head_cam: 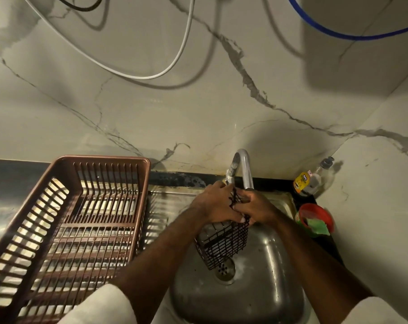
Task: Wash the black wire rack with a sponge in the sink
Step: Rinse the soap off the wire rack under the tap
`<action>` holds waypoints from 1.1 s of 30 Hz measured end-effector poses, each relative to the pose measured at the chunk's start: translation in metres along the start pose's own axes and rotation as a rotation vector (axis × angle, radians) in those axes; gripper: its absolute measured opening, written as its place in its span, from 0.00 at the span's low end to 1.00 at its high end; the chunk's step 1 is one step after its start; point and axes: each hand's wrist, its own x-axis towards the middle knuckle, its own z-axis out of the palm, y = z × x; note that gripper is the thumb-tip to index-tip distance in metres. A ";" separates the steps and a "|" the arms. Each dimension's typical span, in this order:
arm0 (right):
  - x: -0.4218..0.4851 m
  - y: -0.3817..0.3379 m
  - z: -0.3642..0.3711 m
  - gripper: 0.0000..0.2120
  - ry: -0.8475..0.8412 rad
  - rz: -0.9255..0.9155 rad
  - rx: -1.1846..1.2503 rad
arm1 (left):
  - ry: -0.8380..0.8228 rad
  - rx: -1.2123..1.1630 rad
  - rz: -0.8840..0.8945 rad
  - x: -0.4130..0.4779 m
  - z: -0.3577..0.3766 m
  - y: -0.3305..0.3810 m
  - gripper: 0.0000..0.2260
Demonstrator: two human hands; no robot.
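Black wire rack [224, 244] hangs tilted inside the sink [275, 295]. Its lower corner is just above the drain [225, 268] and its upper edge is lifted close to the mouth of the tap [242, 164]. Both hands hold it at this upper edge. The left hand [215, 204] has its fingers curled over the wires from one side, and the right hand [259, 208] pinches the wires from the other side, so the two hands almost touch.

I think it is held this way so that water can fall through the mesh and go down the drain, not onto the tabletop [328, 247]. I cannot tell if water is running.

Neither hand has a sponge. The green sponge [317, 226] lies in a red bowl [315, 208] to the right of the sink, near a soap bottle [309, 182]. In my judgement, one hand must let go and reach there before scrubbing.

Room is small at the back, where the tap pipe stands just beside the right hand. The basin in front of the rack is open. On the left, a brown plastic basket [69, 230] stands near the sink rim, and a wide swing to that side may hit it.
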 end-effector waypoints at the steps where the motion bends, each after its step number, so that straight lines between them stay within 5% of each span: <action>1: 0.000 0.000 -0.004 0.09 0.023 0.012 -0.002 | -0.002 -0.033 -0.007 -0.005 -0.004 -0.006 0.47; 7: 0.000 0.024 -0.029 0.11 0.091 0.074 0.137 | 0.044 -0.597 -0.018 -0.053 0.020 -0.050 0.64; 13: 0.009 0.029 -0.023 0.17 0.099 0.139 0.399 | 0.303 -0.684 -0.074 -0.059 0.051 -0.039 0.64; 15: 0.015 0.022 -0.017 0.15 0.191 0.226 0.305 | 0.340 -0.723 -0.099 -0.059 0.051 -0.037 0.57; 19: 0.018 0.002 -0.001 0.21 0.380 0.145 -0.371 | 0.400 -0.729 -0.165 -0.056 0.053 -0.028 0.45; 26: 0.010 0.008 0.035 0.21 0.416 -0.494 -0.658 | 0.421 -0.765 -0.272 -0.060 0.068 -0.031 0.51; 33: 0.011 0.012 0.026 0.22 0.460 -0.473 -0.676 | 0.386 -0.933 -0.286 -0.052 0.072 -0.033 0.47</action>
